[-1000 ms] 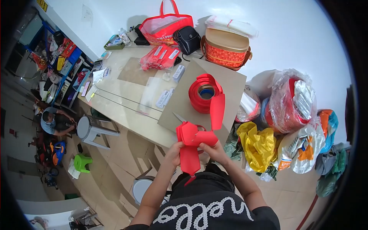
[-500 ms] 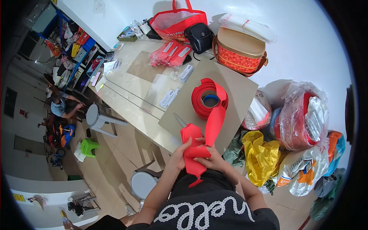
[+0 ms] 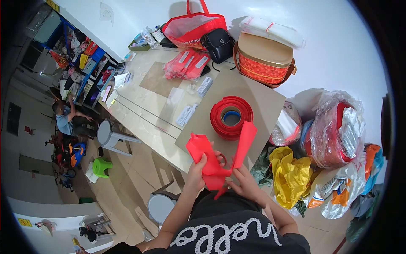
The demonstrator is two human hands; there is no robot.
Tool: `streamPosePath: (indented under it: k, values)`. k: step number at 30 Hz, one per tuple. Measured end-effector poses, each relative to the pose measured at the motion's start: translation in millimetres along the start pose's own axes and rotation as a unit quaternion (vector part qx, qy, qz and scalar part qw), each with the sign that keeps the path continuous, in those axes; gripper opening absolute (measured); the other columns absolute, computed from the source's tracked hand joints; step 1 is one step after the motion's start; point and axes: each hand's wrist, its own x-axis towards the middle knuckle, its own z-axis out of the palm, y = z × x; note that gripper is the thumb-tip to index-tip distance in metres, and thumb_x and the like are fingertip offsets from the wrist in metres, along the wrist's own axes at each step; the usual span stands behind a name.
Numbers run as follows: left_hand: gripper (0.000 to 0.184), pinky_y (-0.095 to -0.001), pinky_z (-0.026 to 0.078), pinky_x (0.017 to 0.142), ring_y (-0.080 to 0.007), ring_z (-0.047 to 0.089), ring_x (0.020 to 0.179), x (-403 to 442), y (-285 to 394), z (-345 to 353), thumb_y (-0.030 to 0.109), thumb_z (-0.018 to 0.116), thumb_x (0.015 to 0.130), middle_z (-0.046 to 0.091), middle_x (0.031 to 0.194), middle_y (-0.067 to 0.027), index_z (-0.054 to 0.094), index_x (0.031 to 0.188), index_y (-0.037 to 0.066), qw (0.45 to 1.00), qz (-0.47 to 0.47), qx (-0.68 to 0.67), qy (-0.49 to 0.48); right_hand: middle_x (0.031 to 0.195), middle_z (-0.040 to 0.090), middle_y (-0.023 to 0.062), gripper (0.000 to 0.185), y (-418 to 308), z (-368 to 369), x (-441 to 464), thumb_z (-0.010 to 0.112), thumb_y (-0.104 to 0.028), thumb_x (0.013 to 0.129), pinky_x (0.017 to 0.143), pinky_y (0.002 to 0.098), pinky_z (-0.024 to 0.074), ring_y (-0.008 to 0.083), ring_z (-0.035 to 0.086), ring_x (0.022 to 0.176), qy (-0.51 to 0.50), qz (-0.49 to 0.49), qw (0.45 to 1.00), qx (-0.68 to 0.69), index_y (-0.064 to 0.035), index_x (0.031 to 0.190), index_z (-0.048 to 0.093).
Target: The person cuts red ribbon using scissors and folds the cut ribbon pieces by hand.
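A folded bundle of red ribbon (image 3: 203,149) is gripped in my left hand (image 3: 197,171), in front of my body at the table's near edge. Close by on the right, my right hand (image 3: 246,185) pinches the red strip (image 3: 245,144) low down, where it meets the bundle. That strip rises toward a thick red roll (image 3: 226,131) with a blue and brown core, lying flat on the grey board (image 3: 203,111). Part of a red scissor handle (image 3: 223,159) shows beside my left fingers; the blade is hidden.
The table (image 3: 146,111) holds red packets (image 3: 187,64), small white boxes (image 3: 205,86), a black bag (image 3: 218,45) and a patterned case (image 3: 264,63). Plastic bags (image 3: 289,171) lie to the right. Stools (image 3: 113,135) stand left, near a seated person (image 3: 67,120).
The bundle has tilted and spread in my left hand. My right hand has shifted along the strip. The roll now sits flatter, its loose strip lower. The seated person has raised an arm.
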Motion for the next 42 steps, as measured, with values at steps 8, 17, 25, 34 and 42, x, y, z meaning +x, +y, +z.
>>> streamPosePath:
  k: [8,17,25,34,42]
  values:
    - [0.047,-0.0406,0.044,0.091,-0.024,0.055,0.104,-9,7,23,0.026,0.04,0.095,0.053,0.113,-0.0136,0.027,0.134,0.002,0.987,-0.018,0.101,-0.124,0.111,0.059,0.015,0.046,-46,-89,59,0.068,-0.019,0.077,0.08,0.0311,0.0465,0.0236,0.059,0.098,0.018,-0.03,0.994,0.103,-0.0049,0.119,0.053]
    - [0.041,-0.0334,0.044,0.09,-0.0188,0.053,0.106,-23,1,35,0.023,0.04,0.096,0.051,0.116,-0.0099,0.031,0.131,0.004,0.979,0.033,0.163,-0.12,0.109,0.054,0.0093,0.031,-75,-64,81,0.072,-0.007,0.072,0.083,0.0301,0.0445,0.0162,0.054,0.096,0.134,-0.089,0.976,0.148,-0.0047,0.1,0.059]
    - [0.033,-0.0293,0.045,0.084,-0.0139,0.055,0.099,-28,-4,31,0.022,0.045,0.095,0.056,0.106,-0.0058,0.042,0.123,0.004,0.941,0.056,0.316,-0.108,0.101,0.056,0.0093,0.027,-78,-63,74,0.075,-0.01,0.067,0.083,0.0322,0.0434,0.0228,0.054,0.096,0.15,-0.129,0.977,0.079,-0.0047,0.089,0.06]
    - [0.034,-0.029,0.045,0.081,-0.0145,0.055,0.094,-19,-24,8,0.022,0.045,0.095,0.056,0.105,-0.0062,0.043,0.122,0.002,0.901,0.145,0.394,-0.113,0.09,0.058,0.0108,0.021,-95,-63,69,0.071,-0.005,0.067,0.08,0.0343,0.0433,0.0253,0.055,0.088,0.216,-0.156,0.964,-0.008,-0.0027,0.084,0.059]
    - [0.034,-0.0299,0.044,0.084,-0.0162,0.056,0.098,-32,-10,30,0.025,0.045,0.095,0.056,0.107,-0.0072,0.046,0.119,0.002,0.942,0.081,0.312,-0.092,0.095,0.058,0.0105,0.015,-96,-63,70,0.066,-0.006,0.072,0.079,0.0341,0.0436,0.0258,0.055,0.09,0.184,-0.143,0.972,0.034,-0.0024,0.086,0.061]
